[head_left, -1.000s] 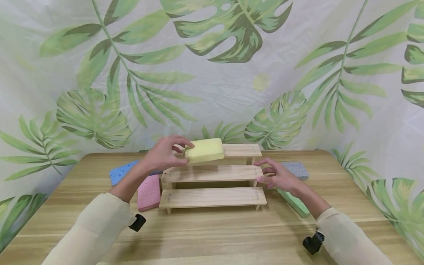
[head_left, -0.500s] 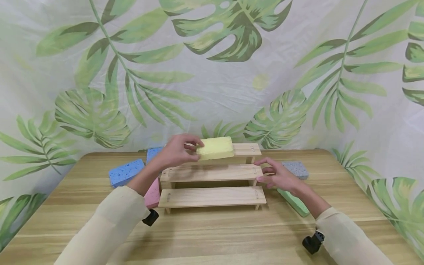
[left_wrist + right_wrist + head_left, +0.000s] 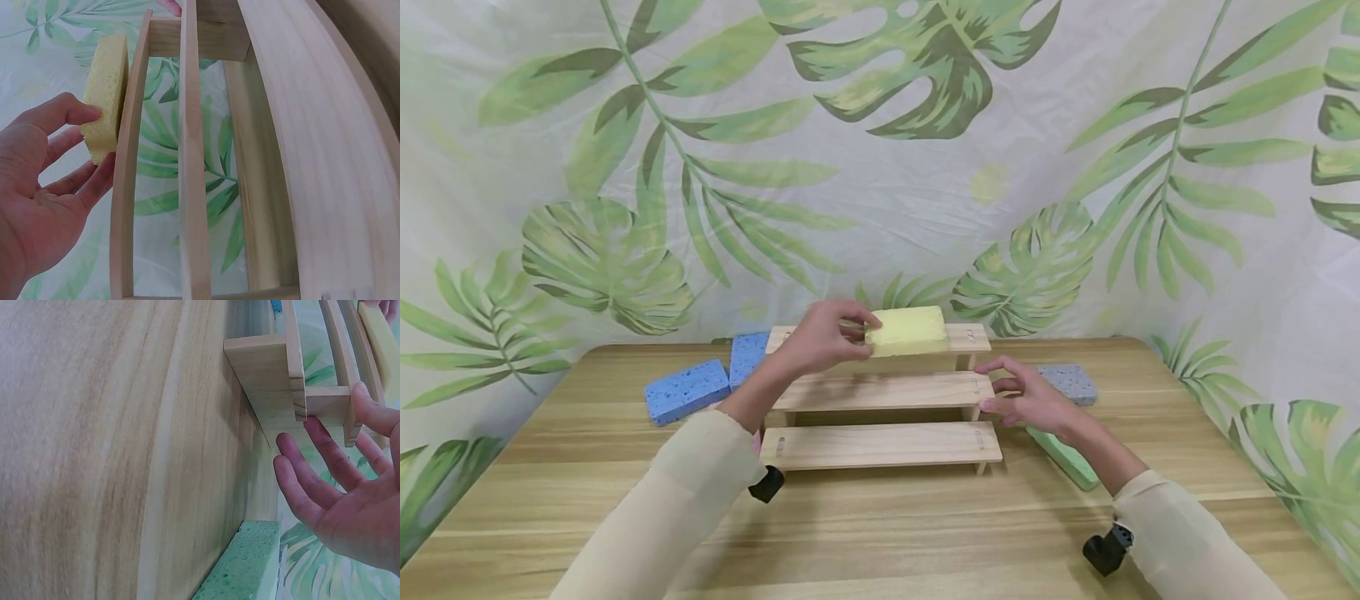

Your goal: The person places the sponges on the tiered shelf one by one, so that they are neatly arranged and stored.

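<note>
Showing placement underway: the yellow sponge [image 3: 906,330] was pinched by the left hand [image 3: 820,337] on the rack's [image 3: 880,445] top tier; 5 sponges remained on the worktop [image 3: 880,533]; the right hand [image 3: 1028,400] was held open beside the rack.

wooden table [image 3: 880,533], stepped rack [image 3: 880,446], sponges

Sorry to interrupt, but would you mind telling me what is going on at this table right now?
A person is handling sponges around a three-step wooden rack. Their left hand pinches a yellow sponge at the top step, on or just above it. Their right hand rests open against the rack's right end. Two blue sponges lie to the left, a grey sponge and a green sponge to the right.
</note>
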Action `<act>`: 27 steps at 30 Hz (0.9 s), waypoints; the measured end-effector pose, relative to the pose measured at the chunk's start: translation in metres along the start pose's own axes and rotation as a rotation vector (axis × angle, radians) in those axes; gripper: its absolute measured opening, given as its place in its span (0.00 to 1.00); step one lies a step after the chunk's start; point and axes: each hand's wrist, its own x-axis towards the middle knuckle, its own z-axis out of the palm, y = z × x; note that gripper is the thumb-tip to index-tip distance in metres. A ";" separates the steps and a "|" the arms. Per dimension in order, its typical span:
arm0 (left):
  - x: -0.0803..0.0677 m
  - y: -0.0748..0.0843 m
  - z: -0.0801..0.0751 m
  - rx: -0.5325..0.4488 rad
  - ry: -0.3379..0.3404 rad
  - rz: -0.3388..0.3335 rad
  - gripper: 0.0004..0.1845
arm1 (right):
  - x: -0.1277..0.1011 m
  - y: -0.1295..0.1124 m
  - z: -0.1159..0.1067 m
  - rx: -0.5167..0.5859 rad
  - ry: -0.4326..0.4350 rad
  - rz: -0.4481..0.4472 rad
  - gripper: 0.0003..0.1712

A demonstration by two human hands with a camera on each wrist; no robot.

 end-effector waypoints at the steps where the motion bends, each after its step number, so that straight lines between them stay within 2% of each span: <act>1: 0.002 0.000 0.001 -0.001 -0.001 0.001 0.17 | 0.000 0.000 0.000 0.000 0.000 0.000 0.31; 7: 0.012 -0.002 0.008 -0.014 -0.008 -0.004 0.18 | 0.000 0.000 0.000 -0.001 -0.001 0.005 0.31; 14: 0.021 -0.001 0.012 0.016 -0.008 -0.016 0.19 | 0.000 -0.001 0.000 -0.002 -0.001 0.009 0.31; 27: 0.027 0.001 0.015 0.016 -0.037 0.020 0.19 | 0.000 0.000 0.000 -0.005 0.003 0.021 0.31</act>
